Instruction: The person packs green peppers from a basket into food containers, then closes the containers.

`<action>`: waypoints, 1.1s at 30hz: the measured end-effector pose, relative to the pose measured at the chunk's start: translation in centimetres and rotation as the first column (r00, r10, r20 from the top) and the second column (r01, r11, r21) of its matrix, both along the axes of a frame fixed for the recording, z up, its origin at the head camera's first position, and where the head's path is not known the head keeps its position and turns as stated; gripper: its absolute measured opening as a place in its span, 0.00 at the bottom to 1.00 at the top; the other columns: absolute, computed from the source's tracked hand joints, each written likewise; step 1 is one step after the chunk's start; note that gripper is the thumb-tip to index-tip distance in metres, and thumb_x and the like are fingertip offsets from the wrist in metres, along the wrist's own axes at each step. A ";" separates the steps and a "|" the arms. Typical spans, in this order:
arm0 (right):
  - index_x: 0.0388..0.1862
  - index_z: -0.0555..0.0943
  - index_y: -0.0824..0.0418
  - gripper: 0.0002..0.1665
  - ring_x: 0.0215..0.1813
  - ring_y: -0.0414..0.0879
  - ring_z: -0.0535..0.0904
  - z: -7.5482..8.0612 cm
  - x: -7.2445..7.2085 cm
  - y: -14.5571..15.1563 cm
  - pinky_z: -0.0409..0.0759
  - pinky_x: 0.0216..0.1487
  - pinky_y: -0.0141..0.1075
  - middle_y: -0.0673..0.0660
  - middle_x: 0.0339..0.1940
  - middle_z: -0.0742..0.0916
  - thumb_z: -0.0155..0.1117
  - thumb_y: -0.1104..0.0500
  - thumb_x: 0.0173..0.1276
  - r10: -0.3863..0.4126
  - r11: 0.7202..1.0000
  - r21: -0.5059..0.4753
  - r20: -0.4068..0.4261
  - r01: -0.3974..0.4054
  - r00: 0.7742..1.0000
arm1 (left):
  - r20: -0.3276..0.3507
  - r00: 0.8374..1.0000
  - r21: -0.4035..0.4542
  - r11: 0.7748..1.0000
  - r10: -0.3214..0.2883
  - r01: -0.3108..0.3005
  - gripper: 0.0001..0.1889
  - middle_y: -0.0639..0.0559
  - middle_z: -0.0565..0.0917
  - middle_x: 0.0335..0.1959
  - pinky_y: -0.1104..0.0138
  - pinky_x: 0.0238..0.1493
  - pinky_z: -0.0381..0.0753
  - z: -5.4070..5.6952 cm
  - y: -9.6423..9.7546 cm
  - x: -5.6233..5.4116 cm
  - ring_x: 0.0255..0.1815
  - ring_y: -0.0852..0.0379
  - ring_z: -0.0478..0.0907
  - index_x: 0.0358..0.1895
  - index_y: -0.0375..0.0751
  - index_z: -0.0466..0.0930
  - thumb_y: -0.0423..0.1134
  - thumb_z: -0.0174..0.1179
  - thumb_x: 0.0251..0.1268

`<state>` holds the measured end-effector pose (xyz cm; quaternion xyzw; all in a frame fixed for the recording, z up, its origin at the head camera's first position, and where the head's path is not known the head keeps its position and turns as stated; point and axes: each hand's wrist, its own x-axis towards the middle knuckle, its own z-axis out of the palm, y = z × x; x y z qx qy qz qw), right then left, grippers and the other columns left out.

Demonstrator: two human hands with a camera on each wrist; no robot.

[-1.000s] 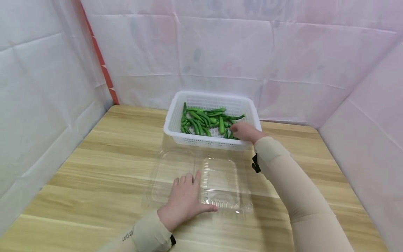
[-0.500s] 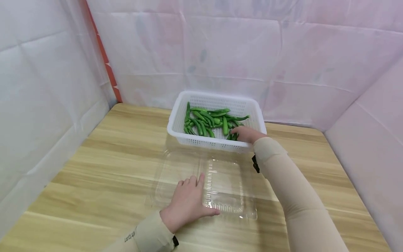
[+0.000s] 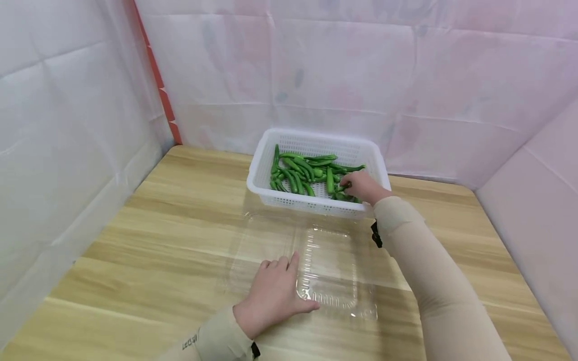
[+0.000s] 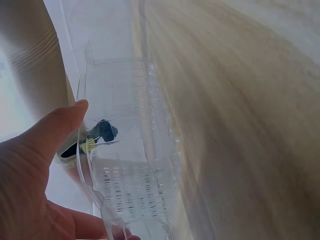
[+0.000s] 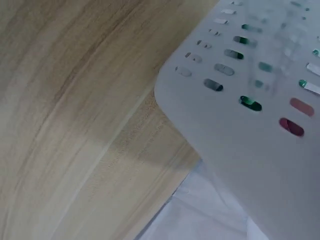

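Green chili peppers (image 3: 295, 175) lie heaped in a white perforated basket (image 3: 289, 196) at the back of the table. My right hand (image 3: 365, 186) reaches over the basket's right side, its fingertips pinching a green chili pepper (image 3: 345, 187) low in the basket. That hand is out of the right wrist view, hidden by the basket's wall (image 5: 210, 135). In front of the basket lies an opened clear plastic clamshell box (image 3: 331, 265). My left hand (image 3: 274, 293) rests on it near the fold, thumb spread out. The left wrist view shows that thumb and fingertips touching the box's rim (image 4: 81, 165).
The wooden table (image 3: 149, 250) extends to both sides of the box. White sheet walls (image 3: 334, 75) enclose it at the back, left and right. The basket stands close to the back wall, just behind the box.
The whole scene shifts slightly right in the head view. My right fingers have lifted slightly among the peppers, with a pepper now at their tips. My left hand stays on the box.
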<state>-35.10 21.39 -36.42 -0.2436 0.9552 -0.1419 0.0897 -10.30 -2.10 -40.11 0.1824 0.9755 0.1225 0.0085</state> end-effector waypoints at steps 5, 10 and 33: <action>0.57 0.74 0.73 0.23 0.30 0.49 0.72 0.6 0.2 0.0 0.71 0.37 0.42 0.61 0.31 0.82 0.61 0.67 0.62 -0.015 0.999 -0.033 0.055 0.017 0.998 | -0.002 1.000 0.020 1.000 0.002 -0.002 0.56 0.42 0.79 0.50 0.55 0.50 0.69 -0.1 -0.2 -0.2 0.48 0.49 0.76 0.65 0.31 0.64 0.75 0.59 0.40; 0.62 0.69 0.73 0.38 0.34 0.52 0.74 0.4 0.1 -0.4 0.72 0.40 0.45 0.63 0.37 0.82 0.71 0.57 0.57 -0.089 0.996 0.003 0.085 0.089 0.992 | -0.006 1.000 0.030 1.000 0.001 -0.001 0.56 0.42 0.79 0.51 0.54 0.50 0.69 -0.3 -0.3 -0.1 0.49 0.49 0.76 0.65 0.31 0.65 0.74 0.59 0.40; 0.62 0.67 0.72 0.29 0.57 0.62 0.72 -0.4 0.0 -0.7 0.70 0.56 0.52 0.70 0.57 0.76 0.60 0.60 0.66 -0.281 0.940 -0.207 -0.013 0.273 0.960 | 0.000 1.000 0.021 1.000 -0.008 0.008 0.55 0.44 0.82 0.44 0.53 0.52 0.68 -0.7 -0.4 -0.2 0.45 0.51 0.78 0.65 0.31 0.65 0.74 0.59 0.40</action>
